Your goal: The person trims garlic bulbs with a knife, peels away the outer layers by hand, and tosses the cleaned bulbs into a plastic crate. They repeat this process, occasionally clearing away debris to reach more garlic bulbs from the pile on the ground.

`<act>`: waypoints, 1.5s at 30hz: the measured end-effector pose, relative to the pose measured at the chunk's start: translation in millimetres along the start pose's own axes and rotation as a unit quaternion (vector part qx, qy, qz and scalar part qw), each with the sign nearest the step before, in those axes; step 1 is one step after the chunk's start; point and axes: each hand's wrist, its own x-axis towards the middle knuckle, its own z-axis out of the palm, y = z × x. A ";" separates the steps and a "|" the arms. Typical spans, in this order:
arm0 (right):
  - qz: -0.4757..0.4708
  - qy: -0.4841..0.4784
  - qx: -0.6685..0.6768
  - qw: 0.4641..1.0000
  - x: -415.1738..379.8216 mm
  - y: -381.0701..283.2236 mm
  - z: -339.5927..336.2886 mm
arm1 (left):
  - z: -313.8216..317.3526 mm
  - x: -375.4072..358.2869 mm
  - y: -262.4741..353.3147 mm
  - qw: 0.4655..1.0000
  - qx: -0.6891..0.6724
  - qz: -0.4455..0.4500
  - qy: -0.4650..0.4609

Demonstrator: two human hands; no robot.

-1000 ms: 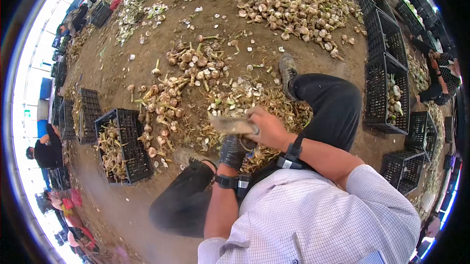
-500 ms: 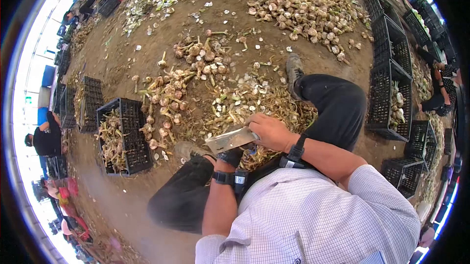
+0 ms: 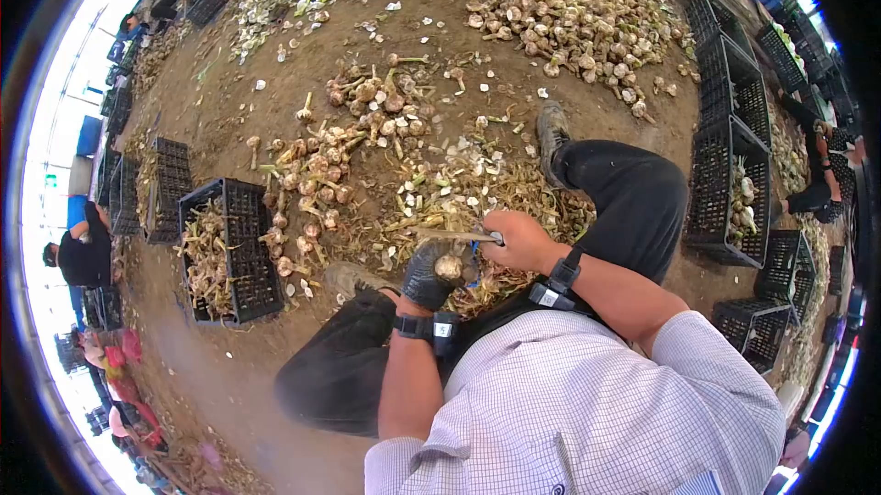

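My left hand (image 3: pixel 428 277), in a dark glove, is closed around a garlic bulb (image 3: pixel 448 266) whose pale round end faces up. My right hand (image 3: pixel 519 242) is bare and grips the handle of a broad-bladed knife (image 3: pixel 442 234). The blade is seen nearly edge-on and reaches left across the top of the gloved fingers, just beyond the bulb. Cut stalks and white peelings (image 3: pixel 459 178) litter the ground past both hands. A loose row of garlic bulbs with stems (image 3: pixel 317 169) lies ahead to the left.
A black crate (image 3: pixel 252 252) of garlic stalks stands at the left. Farther off is a large garlic heap (image 3: pixel 587 18). Black crates (image 3: pixel 725 188) line the right side. People work at both edges, one in dark clothes (image 3: pixel 84 252) at the left.
The knife has turned from showing its broad face to nearly edge-on, and my right hand has shifted slightly right. My left hand has turned and risen, bringing the garlic bulb into view.
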 end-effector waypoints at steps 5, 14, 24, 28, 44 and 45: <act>0.054 -0.085 -0.090 0.991 -0.1 13.4 4.1 | -8.2 -6.1 -2.8 0.933 -0.344 -0.031 -0.098; 0.191 -0.050 0.051 0.979 9.6 15.8 1.4 | 0.5 5.8 -42.0 0.988 0.155 0.006 0.010; 0.314 -0.078 0.228 0.918 12.4 19.9 8.2 | 30.2 16.0 -2.0 0.987 0.146 -0.044 0.053; 0.252 0.250 0.276 0.893 38.1 71.1 -68.7 | 9.4 38.3 5.0 0.991 -0.004 -0.103 0.083; 0.370 0.130 0.218 0.894 75.5 51.7 -41.2 | -222.6 130.7 -156.6 0.713 0.624 -0.299 0.117; 0.394 0.126 0.235 0.879 70.8 65.0 -27.6 | -232.7 137.6 -154.7 0.699 0.643 -0.302 0.083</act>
